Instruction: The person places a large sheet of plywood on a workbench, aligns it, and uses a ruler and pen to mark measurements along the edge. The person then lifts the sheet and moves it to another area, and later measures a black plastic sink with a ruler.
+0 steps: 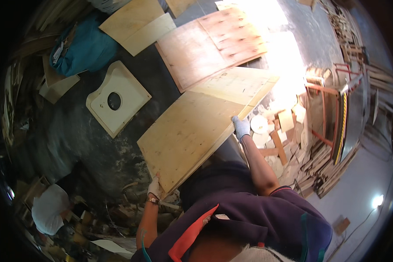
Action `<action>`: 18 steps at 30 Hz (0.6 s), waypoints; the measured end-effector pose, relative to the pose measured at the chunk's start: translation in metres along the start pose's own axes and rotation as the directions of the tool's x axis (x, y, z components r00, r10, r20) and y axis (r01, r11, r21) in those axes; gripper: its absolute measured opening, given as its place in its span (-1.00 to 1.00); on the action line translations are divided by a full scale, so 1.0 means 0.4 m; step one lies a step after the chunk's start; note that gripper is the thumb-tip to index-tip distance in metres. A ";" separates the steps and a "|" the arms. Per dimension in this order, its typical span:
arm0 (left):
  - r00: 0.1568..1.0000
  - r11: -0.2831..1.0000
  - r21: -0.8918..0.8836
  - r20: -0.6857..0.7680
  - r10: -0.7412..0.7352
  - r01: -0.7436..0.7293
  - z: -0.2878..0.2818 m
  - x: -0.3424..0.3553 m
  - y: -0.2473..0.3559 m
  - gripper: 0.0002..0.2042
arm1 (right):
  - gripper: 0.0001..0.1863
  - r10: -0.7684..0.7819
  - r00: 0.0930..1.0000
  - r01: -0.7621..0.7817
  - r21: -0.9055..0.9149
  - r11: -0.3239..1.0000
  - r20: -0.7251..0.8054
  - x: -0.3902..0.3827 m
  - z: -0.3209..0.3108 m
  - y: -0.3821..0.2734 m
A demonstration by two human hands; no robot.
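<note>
A large pale plywood board (187, 131), tilted, with a seam across its far part, is held in front of my body. My left hand (155, 185), in a pale glove with a watch at the wrist, grips its near lower-left corner. My right hand (241, 126), also gloved, grips the right-hand edge farther up, fingers at the rim. Behind the board lies a pinkish plywood sheet (192, 48). To the left on the dark floor lies a cream cut panel (118, 113) with an oval hole and a wavy edge.
A teal bundle (81, 43) and more sheets (131, 22) lie at upper left. Wood offcuts (286, 120) pile at right beside a red metal frame (329, 139) and long strips (336, 172). A person in white (50, 207) is at lower left among scraps.
</note>
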State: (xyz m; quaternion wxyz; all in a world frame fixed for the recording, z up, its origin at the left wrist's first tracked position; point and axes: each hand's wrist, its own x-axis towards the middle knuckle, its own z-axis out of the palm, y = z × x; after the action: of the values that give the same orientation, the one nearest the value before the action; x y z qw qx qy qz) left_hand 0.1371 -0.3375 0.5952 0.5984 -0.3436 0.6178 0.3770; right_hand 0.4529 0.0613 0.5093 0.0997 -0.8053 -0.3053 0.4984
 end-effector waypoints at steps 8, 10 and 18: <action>0.998 0.988 0.153 0.067 -0.007 -0.003 -0.073 -0.139 0.046 -0.37 | -0.68 0.018 0.985 -0.070 0.303 0.951 0.172 -0.104 0.011 0.000; 0.999 0.992 0.123 0.050 -0.005 -0.001 -0.003 -0.173 0.069 -0.41 | -0.67 -0.035 0.978 0.001 0.166 0.986 0.205 -0.092 0.023 -0.070; 0.987 0.964 -0.210 -0.055 0.152 -0.161 0.105 -0.146 0.051 -0.58 | -0.78 -0.098 0.792 -0.184 0.388 0.903 0.603 0.050 0.089 -0.190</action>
State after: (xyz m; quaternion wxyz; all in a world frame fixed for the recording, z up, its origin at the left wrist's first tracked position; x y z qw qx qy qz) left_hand 0.1422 -0.2923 0.6548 0.5144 -0.3633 0.6102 0.4807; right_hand 0.3986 0.1283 0.5126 0.1584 -0.5662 -0.1854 0.7874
